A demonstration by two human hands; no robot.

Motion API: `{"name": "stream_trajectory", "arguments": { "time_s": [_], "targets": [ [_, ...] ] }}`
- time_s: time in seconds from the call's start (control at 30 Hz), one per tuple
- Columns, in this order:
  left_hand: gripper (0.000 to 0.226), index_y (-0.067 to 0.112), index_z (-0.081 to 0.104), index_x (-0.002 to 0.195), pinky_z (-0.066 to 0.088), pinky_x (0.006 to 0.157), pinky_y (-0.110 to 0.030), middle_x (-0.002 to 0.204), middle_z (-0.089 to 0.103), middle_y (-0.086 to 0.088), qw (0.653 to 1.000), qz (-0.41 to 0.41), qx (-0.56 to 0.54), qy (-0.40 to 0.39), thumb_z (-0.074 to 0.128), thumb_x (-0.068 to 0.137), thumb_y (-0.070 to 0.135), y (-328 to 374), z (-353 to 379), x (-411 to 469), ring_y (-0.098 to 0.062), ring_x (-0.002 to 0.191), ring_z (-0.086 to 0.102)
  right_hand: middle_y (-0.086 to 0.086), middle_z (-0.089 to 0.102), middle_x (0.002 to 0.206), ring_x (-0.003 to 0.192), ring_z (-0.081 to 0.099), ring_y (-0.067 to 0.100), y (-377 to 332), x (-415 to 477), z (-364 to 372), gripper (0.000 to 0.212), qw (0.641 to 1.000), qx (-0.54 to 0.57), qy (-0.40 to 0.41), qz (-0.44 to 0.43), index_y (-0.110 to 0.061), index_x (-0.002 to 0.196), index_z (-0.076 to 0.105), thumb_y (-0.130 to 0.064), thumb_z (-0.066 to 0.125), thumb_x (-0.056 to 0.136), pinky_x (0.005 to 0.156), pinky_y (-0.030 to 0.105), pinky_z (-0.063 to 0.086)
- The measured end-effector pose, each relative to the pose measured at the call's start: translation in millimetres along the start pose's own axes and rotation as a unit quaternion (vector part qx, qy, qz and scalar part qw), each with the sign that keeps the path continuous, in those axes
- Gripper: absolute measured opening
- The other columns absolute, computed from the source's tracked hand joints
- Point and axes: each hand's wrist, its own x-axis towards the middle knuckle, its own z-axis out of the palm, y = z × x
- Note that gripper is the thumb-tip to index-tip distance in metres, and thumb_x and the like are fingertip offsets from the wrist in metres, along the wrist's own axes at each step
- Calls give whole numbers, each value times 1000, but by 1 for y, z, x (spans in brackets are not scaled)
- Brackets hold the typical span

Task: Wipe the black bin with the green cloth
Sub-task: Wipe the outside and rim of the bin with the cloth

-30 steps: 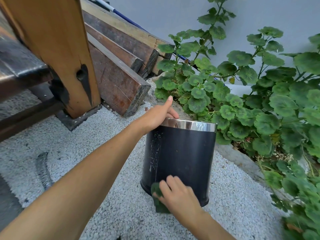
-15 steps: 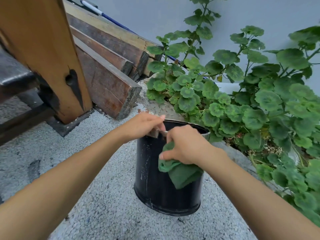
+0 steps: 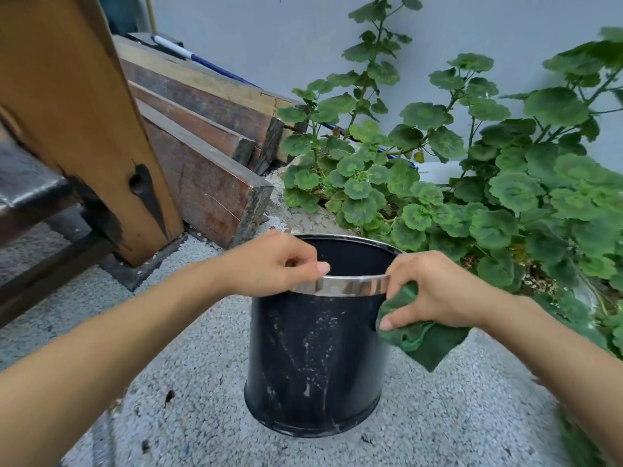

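Though taken from the head camera alone, shows enough to read both grips. Finds the black cylindrical bin [image 3: 317, 358] with its shiny steel rim band [image 3: 350, 285] upright on pale grey pebbled ground [image 3: 188, 382], open mouth up, just in front of a leafy green round-leaved plant [image 3: 488, 197] and near a tan wooden post [image 3: 77, 123] and a stack of dark brown timber beams [image 3: 202, 170].

Catches the left hand [image 3: 269, 264] at the near-left of the rim, fingers curled over the edge into the mouth and thumb laid along the outside of the band. Reads as pinching the rim, likely to stop a light bin turning or tipping under the rubbing.

Catches the right hand [image 3: 435, 291] at the right end of the band, fingers and thumb closed round the bunched dark green cloth [image 3: 428, 342], pressing it to the bin's upper right side, with a loose corner hanging below the palm. Looks like wiping round the band and upper wall.

Notes pale streaks and specks on the front wall below, so probably much left to do. Calls next for dragging the cloth down or round the wall, turning the bin with the bracing hand to bring dirty faces within reach. Risks skidding on the loose pebbles if pushed too hard sideways.
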Motion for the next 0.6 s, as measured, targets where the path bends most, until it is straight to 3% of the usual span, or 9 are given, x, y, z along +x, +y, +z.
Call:
{"name": "stream_trajectory", "arguments": {
  "time_s": [0.1,0.2,0.3,0.37,0.47,0.6],
  "targets": [
    [50,13,52,68,34,57,-19,60,44,9,999,-34,15,-22,53,104,47,-10,-3,-4,-5,55,41,-12,73,110,98,67,4,25,7,10,38,999,15,26,22,-24,82,80,-51,95,59,94,24,50],
    [49,18,62,70,43,66,-28,70,60,2,994,-63,78,-33,47,106,48,-25,22,-15,-7,62,53,-14,71,118,106,65,2,35,5,26,32,994,79,70,39,-36,79,78,-55,91,57,100,26,47],
    [61,25,64,62,46,65,-24,65,65,4,991,-99,47,81,40,101,66,-38,35,-24,-9,62,61,-14,67,122,109,62,2,38,0,38,32,986,118,108,37,-45,75,73,-64,83,52,99,24,41],
    [73,22,60,54,44,61,-21,54,62,1,980,-104,52,162,33,99,73,-44,38,-25,-13,55,61,-12,69,121,109,64,4,40,-8,47,37,976,147,158,39,-32,77,80,-61,85,53,100,25,43],
    [72,23,59,52,40,63,-19,53,61,2,965,-103,43,236,31,103,67,-43,48,-28,-12,57,60,-14,73,117,108,67,2,39,-15,59,38,962,186,199,28,-21,79,82,-52,87,57,98,26,47],
    [64,29,60,54,43,66,-22,54,59,8,959,-70,14,276,33,106,55,-31,53,-39,-10,58,60,-24,72,115,107,65,-11,40,-24,74,36,962,205,181,14,-26,82,82,-56,85,62,98,11,47]
  ]
}}
